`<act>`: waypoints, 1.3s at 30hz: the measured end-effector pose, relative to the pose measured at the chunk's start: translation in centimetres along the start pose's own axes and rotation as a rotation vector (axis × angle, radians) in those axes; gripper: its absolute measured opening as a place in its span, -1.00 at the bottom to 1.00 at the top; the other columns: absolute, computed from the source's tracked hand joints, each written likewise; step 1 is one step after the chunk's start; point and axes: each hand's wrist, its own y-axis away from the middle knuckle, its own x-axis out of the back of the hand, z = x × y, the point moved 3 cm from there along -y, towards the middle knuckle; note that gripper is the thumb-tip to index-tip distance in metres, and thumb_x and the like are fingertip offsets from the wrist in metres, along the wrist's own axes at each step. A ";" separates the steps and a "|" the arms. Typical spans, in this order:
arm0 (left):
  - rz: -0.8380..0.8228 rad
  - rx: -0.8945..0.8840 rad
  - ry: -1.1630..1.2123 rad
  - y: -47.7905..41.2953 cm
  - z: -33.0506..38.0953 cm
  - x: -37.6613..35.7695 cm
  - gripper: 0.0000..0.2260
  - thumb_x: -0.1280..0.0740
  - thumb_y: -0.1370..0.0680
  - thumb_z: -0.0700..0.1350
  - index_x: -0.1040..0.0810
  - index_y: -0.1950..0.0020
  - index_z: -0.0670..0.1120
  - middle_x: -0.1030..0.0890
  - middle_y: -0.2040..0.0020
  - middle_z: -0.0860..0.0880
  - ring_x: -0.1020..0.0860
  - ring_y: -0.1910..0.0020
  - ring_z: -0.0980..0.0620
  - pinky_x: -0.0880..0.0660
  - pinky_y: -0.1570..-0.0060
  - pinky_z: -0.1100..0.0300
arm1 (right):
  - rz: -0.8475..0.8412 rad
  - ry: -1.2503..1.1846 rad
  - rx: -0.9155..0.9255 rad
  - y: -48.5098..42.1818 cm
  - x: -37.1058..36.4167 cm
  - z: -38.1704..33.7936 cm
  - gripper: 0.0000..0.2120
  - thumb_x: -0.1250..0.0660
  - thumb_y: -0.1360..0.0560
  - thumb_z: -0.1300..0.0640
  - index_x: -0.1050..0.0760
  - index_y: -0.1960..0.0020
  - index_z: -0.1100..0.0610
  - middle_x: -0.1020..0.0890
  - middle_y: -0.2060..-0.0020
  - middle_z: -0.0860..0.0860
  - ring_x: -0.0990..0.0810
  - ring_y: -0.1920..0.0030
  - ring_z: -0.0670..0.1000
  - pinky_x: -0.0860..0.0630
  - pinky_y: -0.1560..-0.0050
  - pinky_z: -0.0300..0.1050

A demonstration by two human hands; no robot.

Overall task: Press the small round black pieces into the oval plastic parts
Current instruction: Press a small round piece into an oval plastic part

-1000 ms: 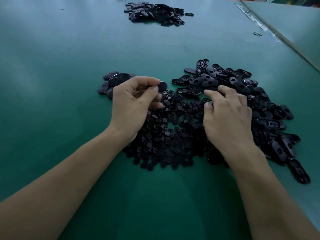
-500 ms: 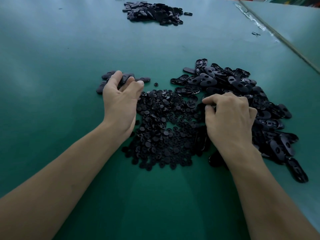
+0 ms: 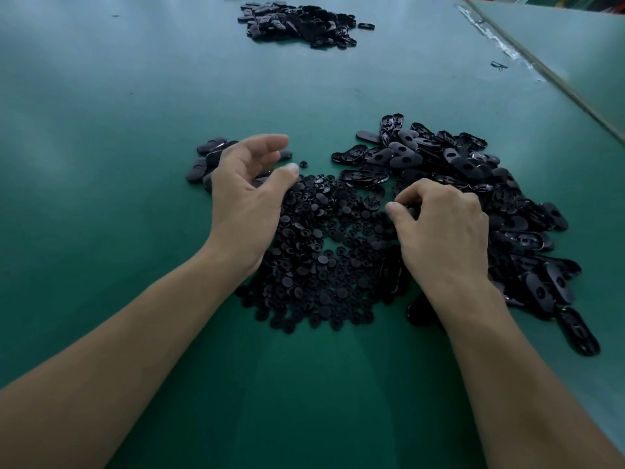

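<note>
Both hands hover over the black parts on the green table top point(image 3: 101, 164). My left hand point(image 3: 247, 204) is spread wide and holds nothing, thumb well apart from the loosely curved fingers. My right hand point(image 3: 443, 235) has its fingers curled down with the thumb close to the forefinger; I cannot tell whether a piece is pinched there. Between my hands lies the pile of small round black pieces point(image 3: 321, 262), flat and jumbled, with one stray round piece point(image 3: 303, 164) just beyond it. The heap of oval plastic parts point(image 3: 473, 164) sits right of that pile and partly under my right hand, their long axes pointing every way. The nearest oval point(image 3: 579, 335) runs from far-left to near-right. A small group of ovals point(image 3: 204, 160) lies behind my left hand, and a far pile point(image 3: 297, 23) rests well apart near the table's back edge.
</note>
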 end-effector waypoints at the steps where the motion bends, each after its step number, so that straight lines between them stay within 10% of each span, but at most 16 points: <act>1: -0.019 -0.035 -0.027 0.1 0.0 -0.1 -0.80 -0.42 -0.45 -0.20 -0.61 -0.05 -0.02 -0.61 -0.06 -0.09 -0.57 -0.08 0.04 -0.55 -0.26 -0.05 | 0.013 -0.013 -0.001 0.0 0.0 0.0 -0.84 -0.38 -0.58 -0.03 -0.62 -0.07 0.03 -0.65 0.01 0.07 -0.52 -0.14 0.20 -0.43 -0.15 0.10; 7: -0.144 -0.146 -0.088 0.3 -0.1 -0.6 -0.89 -0.41 -0.48 -0.21 -0.64 0.11 0.01 -0.68 0.20 0.10 -0.60 0.24 0.10 -0.62 0.08 0.10 | 0.039 -0.153 -0.003 -0.1 0.0 -0.2 -0.88 -0.38 -0.56 0.19 -0.66 -0.05 0.08 -0.66 0.02 0.07 -0.61 -0.01 0.16 -0.54 -0.14 0.13; 18: -0.197 -0.176 -0.130 0.3 -0.4 -0.8 -0.86 -0.41 -0.49 -0.21 -0.65 0.12 0.05 -0.68 0.22 0.11 -0.60 0.25 0.13 -0.61 0.14 0.19 | -0.077 0.024 0.054 0.1 -0.8 -0.4 -0.68 -0.18 -0.65 -0.11 -0.46 -0.38 -0.22 -0.51 -0.33 -0.06 -0.37 -0.34 0.11 -0.24 -0.31 0.07; 29: -0.214 -0.181 -0.128 0.3 -0.4 -0.9 -0.87 -0.42 -0.50 -0.21 -0.66 0.10 0.04 -0.68 0.20 0.10 -0.60 0.23 0.12 -0.62 0.12 0.15 | 0.104 -0.094 0.109 0.1 -0.2 -0.4 -0.76 -0.28 -0.64 0.01 -0.61 -0.25 0.01 -0.62 -0.15 0.02 -0.50 -0.18 0.12 -0.36 -0.18 0.02; 39: -0.300 -0.211 -0.078 0.8 0.2 -1.1 -0.85 -0.49 -0.51 -0.18 -0.67 0.00 0.06 -0.71 0.13 0.07 -0.63 0.15 0.11 -0.62 0.04 0.03 | -0.012 -0.496 0.440 1.1 -0.3 -3.2 -0.81 -0.34 -0.61 0.18 -0.62 -0.19 0.16 -0.63 0.09 -0.10 -0.55 0.09 -0.18 -0.40 0.05 -0.44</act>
